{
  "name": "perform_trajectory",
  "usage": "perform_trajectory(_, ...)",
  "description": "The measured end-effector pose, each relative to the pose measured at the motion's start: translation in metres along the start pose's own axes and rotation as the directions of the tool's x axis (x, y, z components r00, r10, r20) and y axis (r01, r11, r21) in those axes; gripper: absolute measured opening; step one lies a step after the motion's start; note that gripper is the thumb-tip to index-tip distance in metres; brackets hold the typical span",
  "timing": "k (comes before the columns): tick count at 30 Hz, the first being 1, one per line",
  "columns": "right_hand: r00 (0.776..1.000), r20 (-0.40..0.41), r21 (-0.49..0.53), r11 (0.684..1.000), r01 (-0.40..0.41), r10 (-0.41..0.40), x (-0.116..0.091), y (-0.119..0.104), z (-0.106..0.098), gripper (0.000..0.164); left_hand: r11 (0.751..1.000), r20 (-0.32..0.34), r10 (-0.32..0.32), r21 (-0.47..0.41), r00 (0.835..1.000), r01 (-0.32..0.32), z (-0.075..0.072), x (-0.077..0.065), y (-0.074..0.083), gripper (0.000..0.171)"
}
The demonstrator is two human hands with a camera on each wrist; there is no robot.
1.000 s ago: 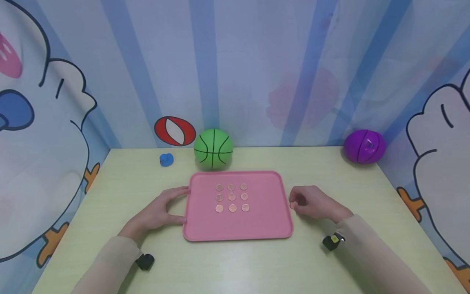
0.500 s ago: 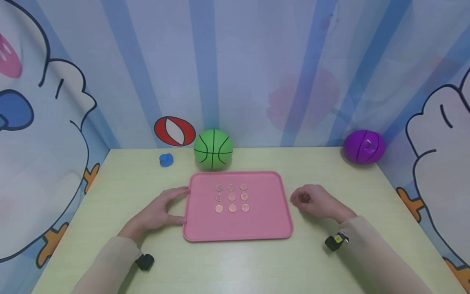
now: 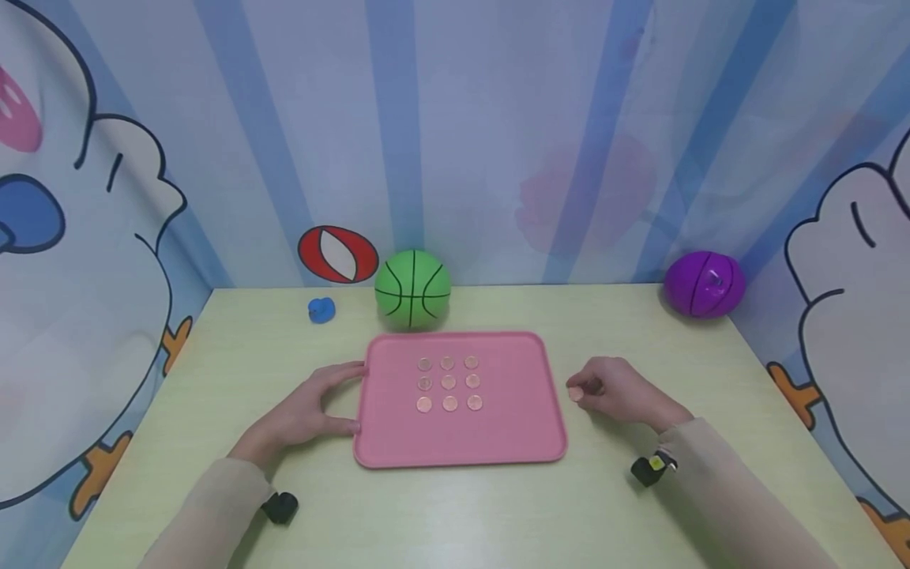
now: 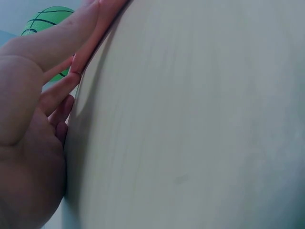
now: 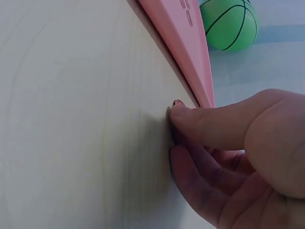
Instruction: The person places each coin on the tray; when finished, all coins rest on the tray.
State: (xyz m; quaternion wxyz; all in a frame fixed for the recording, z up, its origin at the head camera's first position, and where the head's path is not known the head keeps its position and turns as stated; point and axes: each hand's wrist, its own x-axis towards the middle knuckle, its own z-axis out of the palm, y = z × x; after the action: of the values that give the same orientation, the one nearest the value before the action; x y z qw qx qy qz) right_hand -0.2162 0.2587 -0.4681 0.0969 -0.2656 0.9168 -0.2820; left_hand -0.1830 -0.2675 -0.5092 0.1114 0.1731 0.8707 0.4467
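A pink tray (image 3: 512, 431) lies on the table, with several copper-coloured coins (image 3: 449, 382) set in three rows of three, left of its middle. My left hand (image 3: 306, 411) rests at the tray's left edge, thumb and fingers spread and touching the rim; the left wrist view shows the hand (image 4: 33, 124) low beside the table surface. Just off the tray's right edge, my right hand (image 3: 614, 391) pinches a coin (image 3: 575, 393) between thumb and fingers. In the right wrist view only a sliver of that coin (image 5: 177, 102) shows past the thumb tip.
Behind the tray sits a green ball (image 3: 413, 289). A small blue toy (image 3: 321, 310) lies at the back left, and a purple ball (image 3: 705, 284) stands at the back right corner. A printed curtain (image 3: 483, 142) rises along the table's back edge.
My right hand has shifted slightly right, away from the tray's edge. The coin in its fingers went out of sight half a second ago and shows again now. The left hand has stayed still.
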Motion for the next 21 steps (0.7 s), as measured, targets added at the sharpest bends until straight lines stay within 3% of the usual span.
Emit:
perform_trajectory(9, 0.997, -0.071, 0.039, 0.999, -0.001, 0.004, -0.002, 0.002, -0.002, 0.028, 1.000, 0.002, 0.001, -0.006, 1.000, -0.001, 0.000, 0.000, 0.001, 0.095)
perform_trajectory(21, 0.991, -0.115, 0.119, 0.989, 0.086, -0.072, 0.013, -0.019, 0.004, 0.030, 1.000, 0.005, 0.000, -0.003, 1.000, 0.000, 0.000, 0.000, 0.001, 0.095)
